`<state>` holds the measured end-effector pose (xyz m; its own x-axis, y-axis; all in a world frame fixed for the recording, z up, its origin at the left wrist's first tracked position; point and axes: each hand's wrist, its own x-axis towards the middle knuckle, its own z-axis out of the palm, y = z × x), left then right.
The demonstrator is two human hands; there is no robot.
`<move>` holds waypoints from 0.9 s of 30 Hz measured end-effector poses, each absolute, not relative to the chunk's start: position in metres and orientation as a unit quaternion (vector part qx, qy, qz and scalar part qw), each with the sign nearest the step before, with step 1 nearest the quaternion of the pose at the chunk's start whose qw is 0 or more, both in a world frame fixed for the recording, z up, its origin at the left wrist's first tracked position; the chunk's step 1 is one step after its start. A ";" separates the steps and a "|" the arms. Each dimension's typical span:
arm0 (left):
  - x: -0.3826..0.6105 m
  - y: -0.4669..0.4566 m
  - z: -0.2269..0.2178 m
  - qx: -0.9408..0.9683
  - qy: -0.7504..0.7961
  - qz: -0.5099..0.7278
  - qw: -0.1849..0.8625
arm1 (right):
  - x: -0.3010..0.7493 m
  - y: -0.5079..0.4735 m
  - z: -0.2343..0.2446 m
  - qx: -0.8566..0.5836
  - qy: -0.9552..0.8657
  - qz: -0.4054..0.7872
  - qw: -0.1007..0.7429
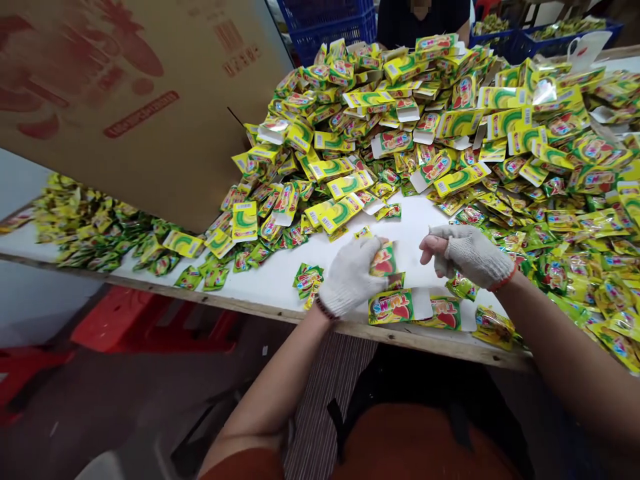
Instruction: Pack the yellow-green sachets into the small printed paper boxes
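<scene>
The left hand [350, 277], in a white knit glove, is closed around a small packet [384, 260] and holds it just above the bare white strip of the desk [280, 267], close to the body. The packet seems to be held here because this strip is the only clear working room in front of the big heap [450, 133]. The right hand [465, 257], gloved too but with bare fingertips, hovers just beside it. Its fingers are loosely curled, the thumb and forefinger turn toward the packet, and nothing shows in its grip. The packet is glossy, yellow and green, with a red watermelon slice printed on its face, and the left glove partly covers it. Below the hands a flat carton [393, 307] in the same colours lies face up near the desk's wooden edge, probably set within easy reach. A few loose sachets [307, 279] lie to its left. The heap mixes such cartons and sachets and slopes toward the far side, where another person [420, 20] stands beside blue crates [325, 23]. A large cardboard box [125, 100] leans in over the desk from the left.
</scene>
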<state>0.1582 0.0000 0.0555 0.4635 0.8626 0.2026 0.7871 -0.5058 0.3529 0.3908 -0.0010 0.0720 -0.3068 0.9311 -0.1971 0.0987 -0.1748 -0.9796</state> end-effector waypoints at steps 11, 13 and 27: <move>0.128 0.034 0.031 0.781 0.580 0.207 0.102 | 0.335 0.010 0.032 -0.582 -0.775 0.243 0.034; 0.138 0.065 0.029 0.748 0.643 0.129 0.107 | 0.334 0.010 0.037 -0.570 -0.787 0.235 0.008; 0.187 0.042 0.036 0.540 0.451 0.438 0.560 | 0.372 0.011 0.054 -0.521 -0.600 0.465 0.391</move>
